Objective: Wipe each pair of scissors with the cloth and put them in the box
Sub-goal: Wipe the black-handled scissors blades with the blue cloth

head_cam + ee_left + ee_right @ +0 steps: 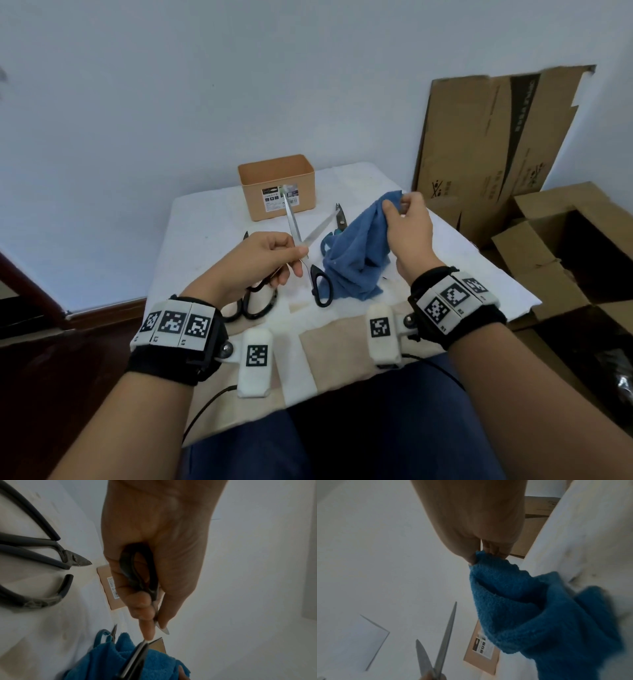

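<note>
scissors (297, 229) with black handles and long silver blades, spread apart in a v, are held up above the white-covered table (479, 274) by the left hand (260, 263), whose fingers curl through and around one handle loop while the other loop hangs free. the right hand (409, 233) pinches the top edge of the blue cloth (356, 263) between thumb and fingers, the rest of it draping down to the table just right of the blades. the tan box (277, 186) stands at the far edge. black-handled shears (257, 305) lie under the left hand, and a small teal-handled pair (339, 222) lies partly behind the cloth.
</note>
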